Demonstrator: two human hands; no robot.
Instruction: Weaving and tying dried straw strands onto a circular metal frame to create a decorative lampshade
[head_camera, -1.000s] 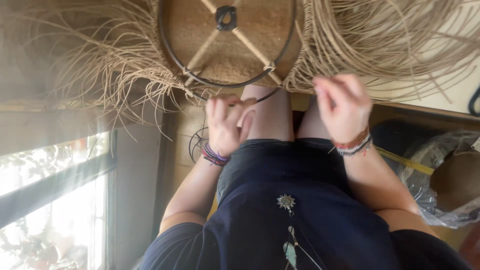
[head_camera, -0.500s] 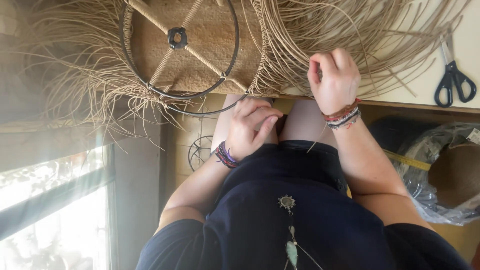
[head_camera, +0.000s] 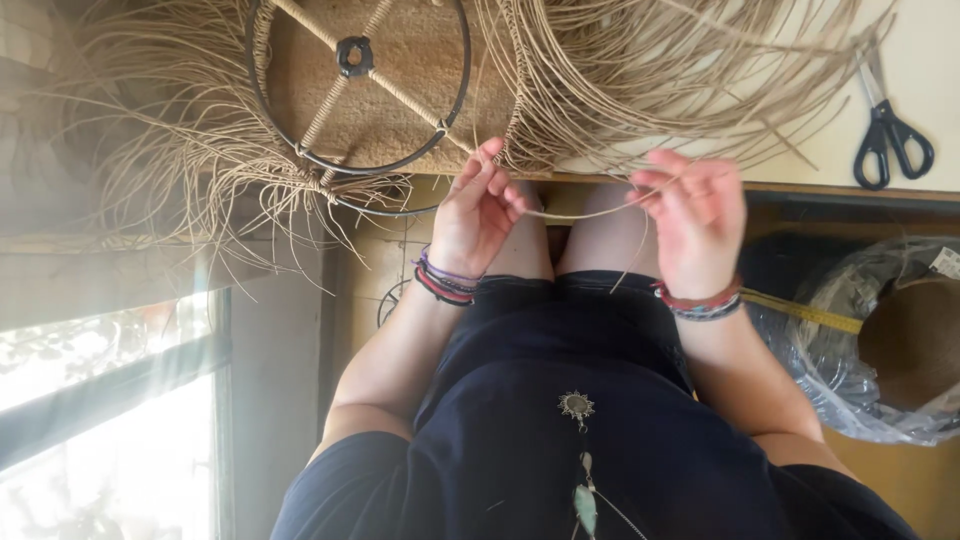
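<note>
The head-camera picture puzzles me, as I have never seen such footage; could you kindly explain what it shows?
This is one view, from a camera worn on a person's head, looking down over their dark clothing at their own two bare hands. There is no machine.

The left hand and the right hand each pinch an end of one pale fibre strand stretched between them.

Ahead lies a round black metal frame with wrapped spokes, with a thick fringe of loose straw-coloured fibres spreading around it. Black scissors lie on the pale tabletop to the right. Lower right sits a coil wrapped in clear plastic.
</note>
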